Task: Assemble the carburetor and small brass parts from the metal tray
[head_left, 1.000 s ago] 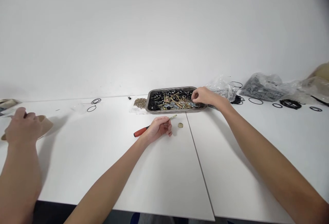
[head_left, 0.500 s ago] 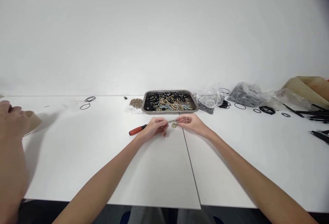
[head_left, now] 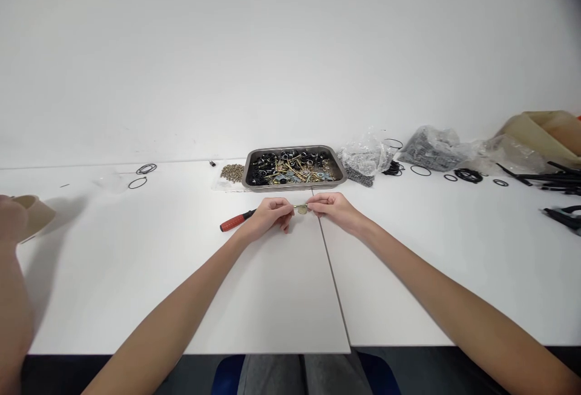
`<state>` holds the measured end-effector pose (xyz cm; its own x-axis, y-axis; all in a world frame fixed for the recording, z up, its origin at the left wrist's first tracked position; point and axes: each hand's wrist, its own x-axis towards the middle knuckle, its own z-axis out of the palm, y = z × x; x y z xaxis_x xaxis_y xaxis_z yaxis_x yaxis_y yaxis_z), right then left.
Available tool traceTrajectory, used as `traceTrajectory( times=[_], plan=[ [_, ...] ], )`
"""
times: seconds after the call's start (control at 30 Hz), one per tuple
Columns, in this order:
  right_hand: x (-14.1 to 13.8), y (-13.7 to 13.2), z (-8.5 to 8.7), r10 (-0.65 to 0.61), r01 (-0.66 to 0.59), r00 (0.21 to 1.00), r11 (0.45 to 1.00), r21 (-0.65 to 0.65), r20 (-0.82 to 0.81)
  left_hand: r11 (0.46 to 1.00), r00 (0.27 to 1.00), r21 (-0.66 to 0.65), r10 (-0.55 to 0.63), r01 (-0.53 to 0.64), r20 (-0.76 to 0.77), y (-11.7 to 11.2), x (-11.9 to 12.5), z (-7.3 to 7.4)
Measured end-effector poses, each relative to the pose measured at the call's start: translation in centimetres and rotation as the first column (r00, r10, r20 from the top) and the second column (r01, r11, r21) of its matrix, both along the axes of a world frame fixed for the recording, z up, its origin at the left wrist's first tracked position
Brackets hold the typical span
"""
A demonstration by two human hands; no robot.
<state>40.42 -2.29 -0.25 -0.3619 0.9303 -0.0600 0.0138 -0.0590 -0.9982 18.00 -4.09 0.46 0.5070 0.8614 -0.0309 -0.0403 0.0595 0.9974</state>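
Right hand [head_left: 333,207] back from tray [head_left: 294,148], knuckles up beside left hand [head_left: 270,213], both in pinch on brass bolt [head_left: 302,208]

The brass piece [head_left: 302,208] (perhaps a disc) is too small to tell; a co-worker's hand [head_left: 9,221] is cropped.
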Motion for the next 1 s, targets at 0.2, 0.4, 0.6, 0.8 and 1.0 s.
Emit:
traceTrajectory(
  times=[0.2, 0.4, 0.6, 0.8, 1.0],
  plan=[
    [-0.5, -0.7, 0.6, -0.019, 0.015, 0.998, 0.998, 0.068, 0.059, 1.000, 0.999, 0.021, -0.001, 0.002, -0.042, -0.1, 0.0, 0.2],
    [-1.2, -1.4, 1.0, -0.108, 0.062, 0.982, 0.959, 0.275, 0.155, 0.999, 0.997, 0.039, -0.002, 0.004, -0.075, -0.2, 0.0, 0.5],
    [-1.9, -2.7, 1.4, -0.249, 0.072, 0.939, 0.818, 0.571, 0.239, 1.000, 0.999, 0.030, 0.005, -0.004, -0.045, -0.1, 0.0, 0.4],
    [-2.1, -3.3, 1.3, -0.289, -0.026, 0.914, 0.657, 0.753, 0.284, 0.999, 0.999, 0.029, 0.020, -0.019, -0.041, -0.2, 0.1, 0.6],
    [-2.5, -3.9, 1.2, -0.265, -0.110, 0.904, 0.613, 0.782, 0.335, 0.999, 0.997, 0.040, 0.037, -0.034, -0.071, -0.1, 0.1, 0.5]
  ],
)
